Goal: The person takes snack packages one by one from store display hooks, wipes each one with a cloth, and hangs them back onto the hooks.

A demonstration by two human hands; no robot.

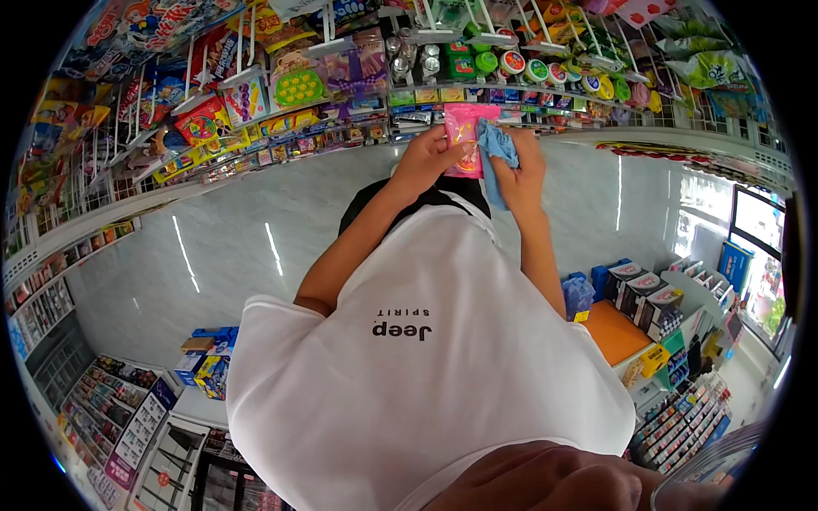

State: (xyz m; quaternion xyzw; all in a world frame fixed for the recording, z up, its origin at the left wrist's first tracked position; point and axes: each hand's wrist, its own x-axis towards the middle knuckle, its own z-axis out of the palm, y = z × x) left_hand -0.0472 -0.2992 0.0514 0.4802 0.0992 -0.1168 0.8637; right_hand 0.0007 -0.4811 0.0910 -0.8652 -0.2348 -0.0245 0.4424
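A pink candy packet (465, 157) with yellow markings is held upright in front of my body, close to the shelf. Its left edge is pinched by my left hand (426, 159), thumb across the front. My right hand (527, 170) is closed around a crumpled blue cloth (497, 146), which hangs down below the fingers. The cloth lies against the packet's right side. Whether the right fingers also grip the packet is hidden behind the cloth.
Ahead runs a shelf with hooks (332, 44) carrying hanging snack bags, toys and round tubs (512, 62). Grey tiled floor (230, 230) lies below. Behind to the right stands an orange-topped counter (615, 330) with boxes; blue and yellow boxes (211, 375) are behind left.
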